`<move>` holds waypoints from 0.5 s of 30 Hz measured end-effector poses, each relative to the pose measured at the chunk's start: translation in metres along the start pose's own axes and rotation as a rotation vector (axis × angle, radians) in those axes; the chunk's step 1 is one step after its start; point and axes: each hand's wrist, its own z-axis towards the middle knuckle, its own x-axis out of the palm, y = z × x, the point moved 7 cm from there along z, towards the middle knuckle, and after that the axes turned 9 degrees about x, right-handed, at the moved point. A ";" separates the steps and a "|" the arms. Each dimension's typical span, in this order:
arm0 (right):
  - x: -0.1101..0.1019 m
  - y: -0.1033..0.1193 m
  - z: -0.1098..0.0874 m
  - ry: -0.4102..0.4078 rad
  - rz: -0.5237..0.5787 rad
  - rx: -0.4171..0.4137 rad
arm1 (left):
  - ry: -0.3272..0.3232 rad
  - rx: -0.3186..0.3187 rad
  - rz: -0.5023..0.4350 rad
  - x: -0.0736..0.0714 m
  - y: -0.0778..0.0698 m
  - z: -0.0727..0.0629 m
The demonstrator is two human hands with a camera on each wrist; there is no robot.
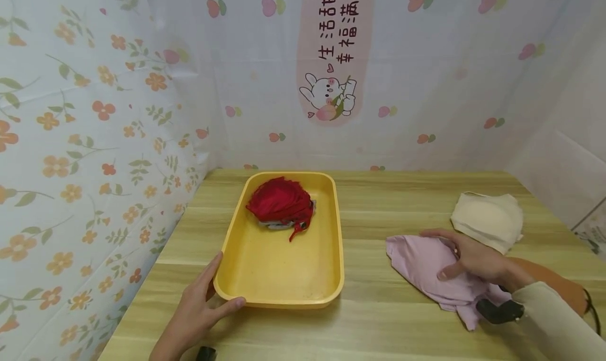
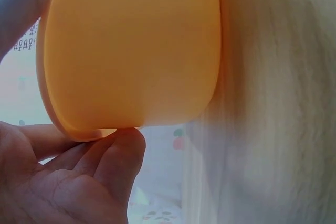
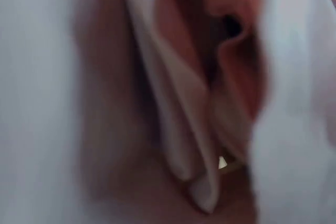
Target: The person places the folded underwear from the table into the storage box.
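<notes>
Hands well apart. Left hand (image 1: 196, 303) at the near left corner of the yellow tray (image 1: 284, 277): thumb on the near rim, fingers against the left outer wall, corner gripped between them. Right hand (image 1: 478, 258) grips the pink cloth (image 1: 421, 261), thumb and fingers spread over its bunched fabric; the right wrist view shows mostly blurred folds.

Tray sits left of centre on the wood-grain table (image 1: 364, 208), its far rim near the table's far edge, where the patterned curtain (image 1: 416, 87) hangs. Red fabric bundle (image 1: 284, 200) lies in the tray's far left part, grey material under it, a loose strand trailing nearward; bare tray floor shows on the near side and along the right wall.

Pink cloth lies right of the tray, a strip of tabletop between its left edge and the tray's right rim. Cream cloth (image 1: 490, 219) is just beyond the right hand; brown item (image 1: 554, 282), black cord at its right end, partly hidden by the right forearm.
</notes>
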 end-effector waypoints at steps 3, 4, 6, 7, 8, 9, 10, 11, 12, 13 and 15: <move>-0.001 0.002 -0.001 0.003 0.065 0.003 | -0.006 0.008 0.009 -0.001 0.000 0.000; 0.000 0.003 -0.001 0.014 0.108 0.004 | -0.006 0.010 0.012 -0.001 0.000 0.001; 0.001 0.004 -0.002 0.044 0.205 -0.005 | -0.004 0.010 0.017 -0.001 0.000 0.001; 0.003 0.005 -0.002 0.065 0.259 -0.012 | -0.003 0.009 0.019 -0.001 0.001 0.001; 0.004 0.006 -0.002 0.085 0.313 -0.019 | -0.002 0.009 0.018 -0.001 0.001 0.001; 0.005 0.007 -0.002 0.105 0.358 -0.027 | -0.001 0.007 0.017 0.000 0.001 0.001; 0.005 0.008 -0.002 0.118 0.394 -0.034 | 0.000 0.004 0.017 0.000 0.001 0.001; 0.006 0.010 -0.001 0.124 0.420 -0.037 | 0.000 0.003 0.015 0.000 0.001 0.001; 0.007 0.011 -0.001 0.126 0.440 -0.034 | 0.000 0.000 0.015 0.000 0.001 0.001; 0.007 0.012 -0.001 0.121 0.456 -0.027 | -0.002 0.002 0.015 0.000 0.000 0.000; 0.008 0.014 -0.001 0.096 0.465 0.002 | -0.005 0.004 0.017 0.000 0.000 0.001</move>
